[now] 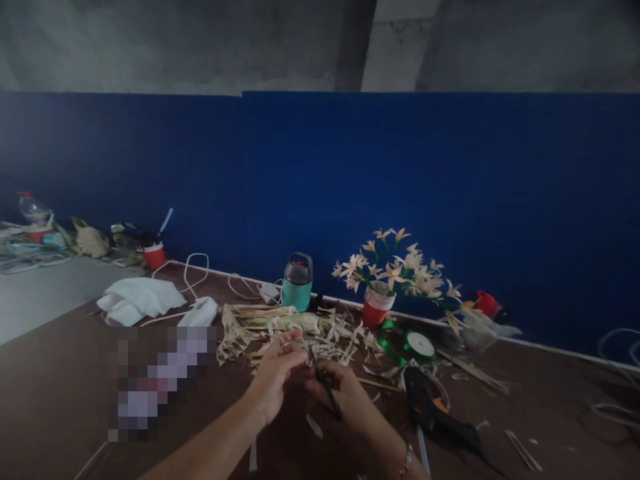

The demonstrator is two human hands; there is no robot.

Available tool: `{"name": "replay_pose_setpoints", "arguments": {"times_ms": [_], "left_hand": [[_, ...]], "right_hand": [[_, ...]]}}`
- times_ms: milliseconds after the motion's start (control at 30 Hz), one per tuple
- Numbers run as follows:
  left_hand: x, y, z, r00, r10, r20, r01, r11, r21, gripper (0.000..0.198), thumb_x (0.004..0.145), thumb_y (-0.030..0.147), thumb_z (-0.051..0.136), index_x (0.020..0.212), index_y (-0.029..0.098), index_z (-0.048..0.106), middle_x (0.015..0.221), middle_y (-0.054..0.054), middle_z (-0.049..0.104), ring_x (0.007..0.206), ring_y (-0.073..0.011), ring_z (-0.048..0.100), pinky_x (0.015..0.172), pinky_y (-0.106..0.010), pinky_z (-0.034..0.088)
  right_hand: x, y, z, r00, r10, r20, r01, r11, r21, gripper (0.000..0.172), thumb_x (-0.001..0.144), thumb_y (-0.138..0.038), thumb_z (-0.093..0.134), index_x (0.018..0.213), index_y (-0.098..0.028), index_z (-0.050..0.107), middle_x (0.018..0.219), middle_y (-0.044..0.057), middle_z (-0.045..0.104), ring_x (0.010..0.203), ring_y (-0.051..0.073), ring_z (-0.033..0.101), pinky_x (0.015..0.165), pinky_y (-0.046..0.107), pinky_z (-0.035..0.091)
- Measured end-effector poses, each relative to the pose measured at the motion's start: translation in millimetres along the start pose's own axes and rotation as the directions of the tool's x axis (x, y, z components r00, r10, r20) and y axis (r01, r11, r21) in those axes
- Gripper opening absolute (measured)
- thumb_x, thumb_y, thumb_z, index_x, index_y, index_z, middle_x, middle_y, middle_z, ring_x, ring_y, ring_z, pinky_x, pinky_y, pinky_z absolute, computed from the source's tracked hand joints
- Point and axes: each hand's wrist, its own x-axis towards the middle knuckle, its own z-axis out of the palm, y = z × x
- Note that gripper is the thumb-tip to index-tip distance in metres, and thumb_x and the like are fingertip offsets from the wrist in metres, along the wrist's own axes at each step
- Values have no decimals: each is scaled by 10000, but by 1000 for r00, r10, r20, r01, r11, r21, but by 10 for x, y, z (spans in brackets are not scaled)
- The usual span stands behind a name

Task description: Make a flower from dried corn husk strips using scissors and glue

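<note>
My left hand (280, 370) is closed in a pinch on a small pale piece of dried husk, mostly covered by the fingers. My right hand (340, 393) grips a pair of scissors (327, 390) with dark handles, its blades pointing up beside the left fingertips. Just beyond both hands lies a spread of dried husks (240, 333), with strips and trimmed scraps. Behind them to the right, pale husk flowers (393, 273) on green stems stand in stacked red-and-white cups (377, 307).
A black glue gun (440, 413) lies right of my right hand, near a green ribbon roll (419, 345). A turquoise bottle (297, 287) stands by the blue partition (425, 167). White cloth (143, 300), cables and a red cup (154, 255) are at left.
</note>
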Motion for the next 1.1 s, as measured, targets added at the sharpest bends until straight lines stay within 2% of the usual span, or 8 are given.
{"name": "replay_pose_setpoints", "arguments": {"times_ms": [233,400,600,700,867,1000,1100], "left_hand": [[-6,18,-4,1000,-13,6,13,1000,5,481,565,113,694,1003,176,504,602,68,546,551,-108,563,543,-226,446],[-8,29,1,1000,-17,-7,17,999,42,468,566,116,683,996,178,509,605,71,540,559,-97,548,550,-215,438],[10,40,-12,999,8,31,-10,998,70,437,570,133,686,970,184,518,593,81,522,553,-88,532,565,-211,429],[6,47,-5,998,23,52,-31,988,154,453,572,156,701,980,183,508,601,67,552,566,-110,567,590,-233,441],[-30,15,53,992,25,122,-55,966,253,484,574,168,684,999,185,454,565,66,575,499,-123,566,552,-248,442],[-39,-36,65,980,20,196,-82,946,315,484,576,105,612,1016,173,422,552,58,585,505,-141,576,553,-268,453],[-35,-52,53,978,25,207,-95,937,335,485,563,69,574,1015,170,430,565,56,586,526,-143,581,564,-266,451]], "right_hand": [[-2,-12,-4,999,21,-32,-20,1000,14,330,589,-435,727,715,-152,613,591,-29,529,515,81,414,482,190,337],[71,142,-66,1000,26,-15,-26,1000,-4,298,574,-382,748,708,-156,608,578,-37,539,521,85,441,497,188,346],[103,176,-121,998,40,-58,-44,997,-62,276,571,-369,751,664,-152,608,509,-50,512,451,71,396,430,186,300],[111,128,-127,994,34,-104,-31,999,32,309,568,-377,756,714,-154,598,510,-52,518,442,72,410,427,188,312],[145,101,-125,972,-9,-236,74,960,270,545,468,-376,812,887,-179,526,621,-41,568,490,97,498,471,212,384],[153,97,-124,968,-3,-251,74,960,271,542,467,-358,811,877,-173,509,601,-55,550,455,69,451,440,193,343],[158,104,-139,974,-18,-225,73,968,240,492,479,-352,799,831,-166,510,540,-77,512,431,54,412,432,185,312]]}}
